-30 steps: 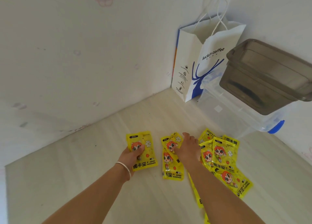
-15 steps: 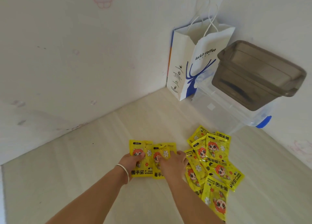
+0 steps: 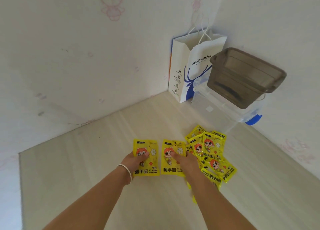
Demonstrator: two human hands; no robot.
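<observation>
Two yellow hand-warmer packets lie side by side, face up, on the pale wooden surface [image 3: 86, 177]. My left hand [image 3: 133, 160] holds the left packet [image 3: 152, 153], thumb on its printed face. My right hand [image 3: 185, 160] holds the right packet [image 3: 171, 162] the same way, thumb pressed on the cartoon figure. A loose pile of several more yellow packets [image 3: 211, 153] lies just right of my right hand, overlapping one another; my right forearm hides part of it.
A white Luckin Coffee paper bag [image 3: 188, 74] stands in the back corner against the wall. Beside it sits a clear plastic storage box with a blue latch [image 3: 225, 112], with a smoky brown plastic container [image 3: 245, 77] tilted on top.
My right hand drew one packet out of the pile and slid it left, laying it straight beside the packet under my left hand. The view shifted slightly.
</observation>
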